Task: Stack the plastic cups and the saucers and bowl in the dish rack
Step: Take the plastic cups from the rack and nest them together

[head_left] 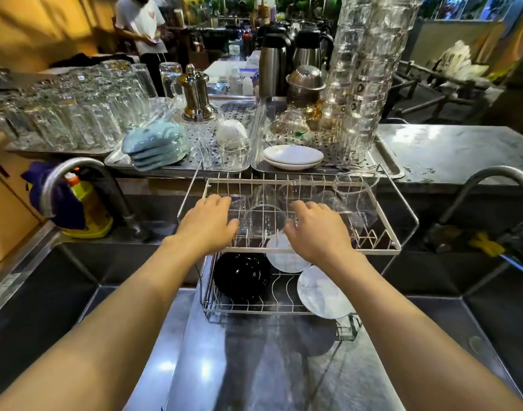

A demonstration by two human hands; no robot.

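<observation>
A two-tier wire dish rack (pixel 373 250) stands on the steel ledge between two sinks. Several clear plastic cups lie on their sides in its upper tier, one in the middle (pixel 266 209) and others to the right (pixel 355 191). My left hand (pixel 208 225) curls round a faint clear cup (pixel 241 215) at the tier's left end. My right hand (pixel 313 231) grips the right edge of the middle cup. On the lower tier a black bowl (pixel 242 275) sits upside down at the left. Two white marbled saucers (pixel 322 295) lean beside it.
Deep sinks lie on both sides, each with a curved tap (pixel 76 173) (pixel 491 179). Behind the rack, perforated trays hold white saucers (pixel 292 154), blue plates (pixel 156 143), glasses and a tall stack of clear cups (pixel 364 69). A person (pixel 141 25) stands far back.
</observation>
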